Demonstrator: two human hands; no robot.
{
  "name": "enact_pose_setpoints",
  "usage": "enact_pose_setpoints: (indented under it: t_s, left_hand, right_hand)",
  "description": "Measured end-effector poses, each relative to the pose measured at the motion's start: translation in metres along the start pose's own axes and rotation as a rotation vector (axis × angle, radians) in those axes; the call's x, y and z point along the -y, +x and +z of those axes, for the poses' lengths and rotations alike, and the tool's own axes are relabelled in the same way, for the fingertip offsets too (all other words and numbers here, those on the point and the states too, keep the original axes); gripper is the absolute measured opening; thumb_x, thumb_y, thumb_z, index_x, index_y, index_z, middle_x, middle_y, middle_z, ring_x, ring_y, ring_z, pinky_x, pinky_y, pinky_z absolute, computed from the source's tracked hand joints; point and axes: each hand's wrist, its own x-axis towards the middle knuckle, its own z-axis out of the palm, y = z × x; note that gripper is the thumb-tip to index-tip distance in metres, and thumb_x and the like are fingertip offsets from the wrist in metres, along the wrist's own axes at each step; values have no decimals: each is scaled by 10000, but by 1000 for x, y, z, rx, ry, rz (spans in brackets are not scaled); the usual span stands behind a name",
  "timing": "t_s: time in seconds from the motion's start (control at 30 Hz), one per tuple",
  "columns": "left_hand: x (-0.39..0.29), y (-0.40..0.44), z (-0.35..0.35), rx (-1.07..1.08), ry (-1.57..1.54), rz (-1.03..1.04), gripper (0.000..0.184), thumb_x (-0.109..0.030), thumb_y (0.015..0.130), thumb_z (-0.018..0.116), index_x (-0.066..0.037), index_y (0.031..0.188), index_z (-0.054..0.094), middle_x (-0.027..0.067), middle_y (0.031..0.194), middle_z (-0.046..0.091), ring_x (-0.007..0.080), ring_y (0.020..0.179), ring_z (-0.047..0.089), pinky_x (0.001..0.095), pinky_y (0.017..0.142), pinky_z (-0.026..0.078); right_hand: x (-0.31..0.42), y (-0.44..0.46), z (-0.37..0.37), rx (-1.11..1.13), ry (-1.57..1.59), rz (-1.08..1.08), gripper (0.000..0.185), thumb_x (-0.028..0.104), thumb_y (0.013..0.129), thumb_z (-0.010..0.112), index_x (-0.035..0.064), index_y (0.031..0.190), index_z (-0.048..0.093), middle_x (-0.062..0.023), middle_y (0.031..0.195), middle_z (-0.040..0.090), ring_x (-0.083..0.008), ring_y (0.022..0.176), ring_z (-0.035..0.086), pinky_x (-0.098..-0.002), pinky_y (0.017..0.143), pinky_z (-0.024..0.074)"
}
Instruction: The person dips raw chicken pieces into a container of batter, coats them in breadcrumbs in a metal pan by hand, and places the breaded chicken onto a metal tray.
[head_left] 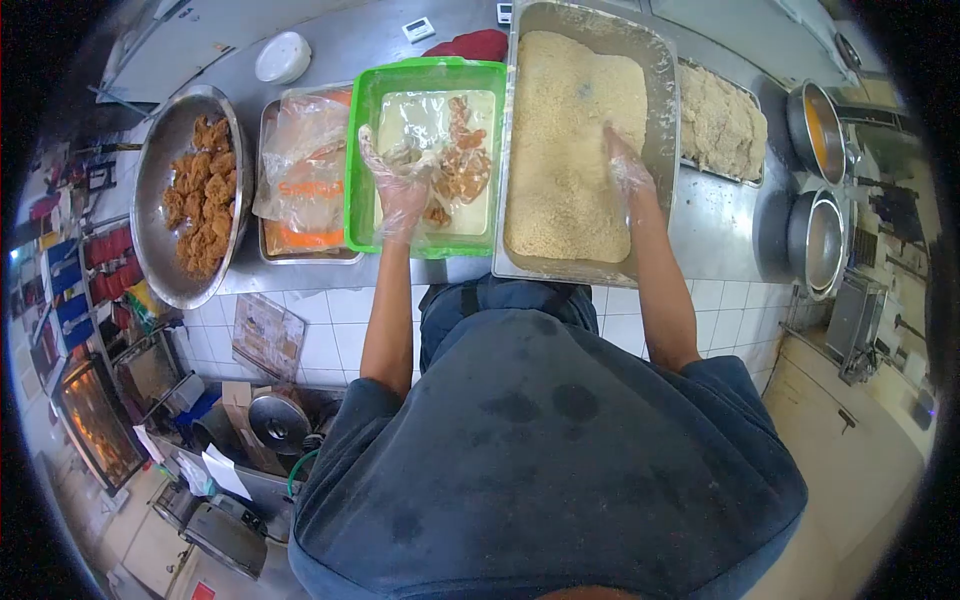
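Note:
My left hand [402, 190], in a clear plastic glove smeared with batter, is over the left side of a green tray [354, 200]. Its fingers are spread and no piece shows in them. Pale liquid batter [405, 110] fills the tray, with pieces of raw meat [462, 170] lying in it to the hand's right. My right hand [628, 165], gloved too, reaches into the beige breading [560, 150] in a deep metal pan [660, 90]. Its visible fingers are stretched out, and the crumbs partly cover them.
Left stand a metal bowl [143, 200] of brown fried pieces [205, 190] and a tray with plastic bags [300, 170]. A white bowl [283, 58] sits behind. To the right are a tray of flour-like clumps [720, 120] and metal bowls [822, 240] near the table's edge.

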Motion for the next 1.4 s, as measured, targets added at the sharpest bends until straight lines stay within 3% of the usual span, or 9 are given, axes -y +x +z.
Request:
enact_pose_setpoints:
  t_s: [0.3,0.4,0.57,0.67,0.87,1.07,1.2,1.3,1.4]
  left_hand:
    - [-19,11,-8,232,544,-293,590,-177,793,738,-22,1330,550,151,1140,690,247,1029,672,346,893,534]
    - [16,5,3,271,638,-68,387,-221,784,692,-96,1151,683,184,1101,692,371,1004,671,454,896,525]
    - [5,16,46,663,1037,-26,399,-327,800,661,-207,1180,696,149,1129,690,308,1018,650,424,929,517]
    - [16,23,57,757,998,265,487,-295,813,684,-256,1296,637,159,1251,615,341,1043,639,458,920,512]
    - [74,33,65,784,1044,119,549,-349,812,685,-263,1347,597,141,1439,478,298,1165,579,395,1022,462]
    - [30,23,55,688,879,201,613,-393,786,709,-160,1342,600,181,1214,645,319,1075,625,400,960,484]
    - [0,19,50,676,511,-122,464,-269,832,698,-80,1253,653,96,1016,724,219,883,670,332,815,521]
    - [8,10,48,533,81,-323,327,-151,862,678,-48,1172,686,29,985,721,136,829,655,284,748,517]
    - [22,14,42,357,-142,-455,251,-94,875,669,-43,1119,698,0,984,708,101,839,640,270,735,510]
  right_hand:
    - [-160,123,104,-134,-1021,-952,569,466,1010,394,17,1317,559,-291,1301,567,-440,1161,573,-480,1032,427]
    - [-143,78,106,219,-877,-507,592,482,1030,364,14,1352,532,-243,1390,532,-387,1273,521,-453,1123,354]
    - [-156,53,78,598,-595,-447,578,483,977,498,57,1365,543,-209,1378,550,-349,1261,537,-484,1098,374]
    - [-137,41,72,639,-325,-58,578,470,945,557,66,1358,554,-188,1346,575,-326,1235,560,-486,1073,401]
    - [-95,-13,65,450,70,380,595,445,880,676,86,1344,577,-145,1283,624,-281,1184,605,-491,1023,454]
    - [-91,-28,27,398,351,300,532,388,913,644,60,1327,577,-134,1256,644,-270,1144,633,-465,986,495]
    - [-76,-20,3,388,323,42,480,345,948,602,37,1315,575,-130,1243,653,-267,1119,649,-443,964,520]
    - [-60,-9,-8,267,816,234,460,325,969,574,19,1312,567,-129,1241,656,-270,1103,659,-430,949,533]
    - [-19,-42,0,-28,615,78,473,341,980,558,8,1315,553,-175,1236,653,-322,1093,656,-427,935,532]
